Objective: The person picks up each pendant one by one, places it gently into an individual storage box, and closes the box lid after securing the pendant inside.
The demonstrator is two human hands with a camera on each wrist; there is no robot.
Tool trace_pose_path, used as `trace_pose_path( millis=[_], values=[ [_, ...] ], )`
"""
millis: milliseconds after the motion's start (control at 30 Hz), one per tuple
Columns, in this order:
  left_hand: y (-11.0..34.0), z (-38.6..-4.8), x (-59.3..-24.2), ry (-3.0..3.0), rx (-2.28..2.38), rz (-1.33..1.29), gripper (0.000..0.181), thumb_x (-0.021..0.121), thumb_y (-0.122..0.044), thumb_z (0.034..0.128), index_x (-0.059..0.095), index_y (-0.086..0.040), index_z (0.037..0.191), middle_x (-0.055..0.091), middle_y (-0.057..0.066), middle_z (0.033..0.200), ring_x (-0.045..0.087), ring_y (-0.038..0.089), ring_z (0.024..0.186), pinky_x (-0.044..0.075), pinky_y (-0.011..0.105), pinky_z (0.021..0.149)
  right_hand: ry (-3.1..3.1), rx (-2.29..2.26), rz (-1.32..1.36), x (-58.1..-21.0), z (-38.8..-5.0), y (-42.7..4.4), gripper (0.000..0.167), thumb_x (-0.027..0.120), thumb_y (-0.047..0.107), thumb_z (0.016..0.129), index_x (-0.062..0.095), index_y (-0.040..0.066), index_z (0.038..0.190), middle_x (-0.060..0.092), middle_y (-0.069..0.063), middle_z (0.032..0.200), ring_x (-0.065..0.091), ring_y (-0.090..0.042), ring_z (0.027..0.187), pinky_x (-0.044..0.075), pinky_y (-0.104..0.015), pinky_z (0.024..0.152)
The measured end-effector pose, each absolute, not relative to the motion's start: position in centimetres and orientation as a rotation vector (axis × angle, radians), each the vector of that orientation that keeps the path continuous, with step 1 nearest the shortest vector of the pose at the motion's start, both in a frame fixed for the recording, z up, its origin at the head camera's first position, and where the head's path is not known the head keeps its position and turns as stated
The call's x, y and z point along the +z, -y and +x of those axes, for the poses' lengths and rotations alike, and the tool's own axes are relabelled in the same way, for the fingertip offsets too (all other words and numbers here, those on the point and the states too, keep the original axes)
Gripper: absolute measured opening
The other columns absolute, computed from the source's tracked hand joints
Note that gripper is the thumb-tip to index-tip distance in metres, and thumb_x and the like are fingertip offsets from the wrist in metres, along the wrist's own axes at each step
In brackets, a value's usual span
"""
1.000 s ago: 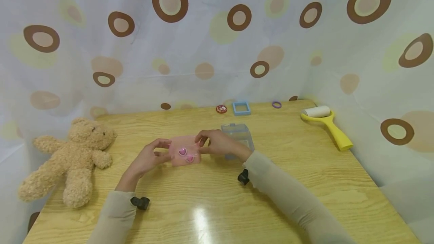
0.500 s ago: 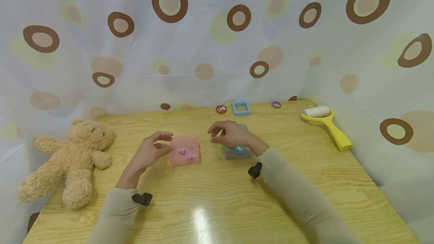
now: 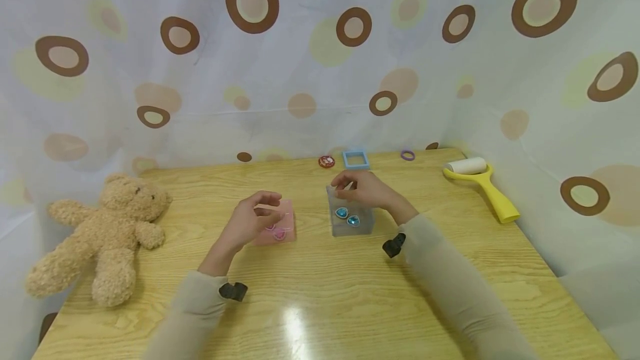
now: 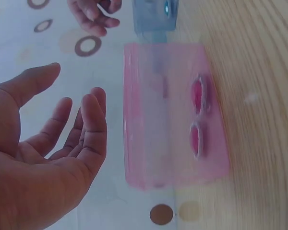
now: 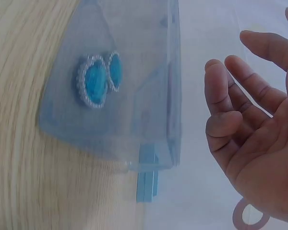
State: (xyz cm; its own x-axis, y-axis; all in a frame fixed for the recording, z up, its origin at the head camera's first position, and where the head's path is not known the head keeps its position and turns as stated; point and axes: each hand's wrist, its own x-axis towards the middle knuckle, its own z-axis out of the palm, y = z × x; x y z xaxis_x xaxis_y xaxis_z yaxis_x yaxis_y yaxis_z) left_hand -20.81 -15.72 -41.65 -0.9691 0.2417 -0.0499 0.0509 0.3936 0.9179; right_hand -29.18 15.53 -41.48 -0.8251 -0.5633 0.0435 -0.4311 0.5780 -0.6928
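Observation:
In the head view a translucent pink box [image 3: 288, 225] with two pink heart-shaped gems [image 3: 279, 234] sits mid-table. My left hand [image 3: 250, 221] is above its left part, hiding some of it. The left wrist view shows those loosely bent fingers [image 4: 93, 129] apart from the pink box [image 4: 158, 115], holding nothing. To its right stands a translucent blue-grey box [image 3: 352, 230] bearing two teal gems [image 3: 341, 213] with pale rims. My right hand [image 3: 367, 189] hovers over its back edge, covering that part. Its fingers [image 5: 218, 91] are bent, empty and clear of the blue-grey box [image 5: 115, 124].
Along the table's back edge lie a red patterned disc [image 3: 326, 161], a light-blue square frame [image 3: 356, 152] and a purple ring [image 3: 407, 155]. A yellow-handled roller [image 3: 495, 196] is at the right. A teddy bear [image 3: 112, 232] lies at the left on the wooden table [image 3: 400, 304].
My right hand has let go of the pink box and moved right to the blue-grey box, whose teal gems now show. My left hand has released the pink box and shifted slightly right over it.

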Motion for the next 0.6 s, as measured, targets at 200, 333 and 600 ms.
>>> trace_pose_path(
  millis=[200,333,600],
  values=[
    [13.5,-20.8,-41.7,-2.426,1.685,0.282,0.042,0.07,-0.016,0.0937,0.059,-0.014,0.134,0.059,0.013,0.132,0.063,0.029,0.116,0.057,0.038,0.091,-2.573,-1.18,-0.732,-41.5,-29.4,-17.0,0.032,0.063,0.023,0.099,0.064,0.003,0.125,0.067,-0.014,0.111,0.068,-0.034,0.092,0.059,-0.046,0.083],
    [11.9,-20.9,-41.8,-2.408,1.693,0.304,0.042,0.072,-0.019,0.0929,0.06,-0.016,0.133,0.061,0.008,0.13,0.064,0.026,0.115,0.058,0.037,0.09,-2.594,-1.176,-0.669,-41.6,-29.8,-17.9,0.033,0.062,0.026,0.1,0.064,0.007,0.127,0.066,-0.012,0.114,0.069,-0.032,0.091,0.058,-0.046,0.083],
    [8.9,-21.2,-42.6,-2.426,1.675,0.325,0.036,0.073,-0.019,0.0918,0.064,-0.017,0.127,0.063,0.011,0.128,0.068,0.023,0.111,0.058,0.035,0.087,-2.618,-1.182,-0.577,-42.3,-30.7,-19.3,0.028,0.061,0.024,0.1,0.065,0.01,0.124,0.067,-0.012,0.113,0.069,-0.029,0.088,0.056,-0.05,0.083]
  ],
)
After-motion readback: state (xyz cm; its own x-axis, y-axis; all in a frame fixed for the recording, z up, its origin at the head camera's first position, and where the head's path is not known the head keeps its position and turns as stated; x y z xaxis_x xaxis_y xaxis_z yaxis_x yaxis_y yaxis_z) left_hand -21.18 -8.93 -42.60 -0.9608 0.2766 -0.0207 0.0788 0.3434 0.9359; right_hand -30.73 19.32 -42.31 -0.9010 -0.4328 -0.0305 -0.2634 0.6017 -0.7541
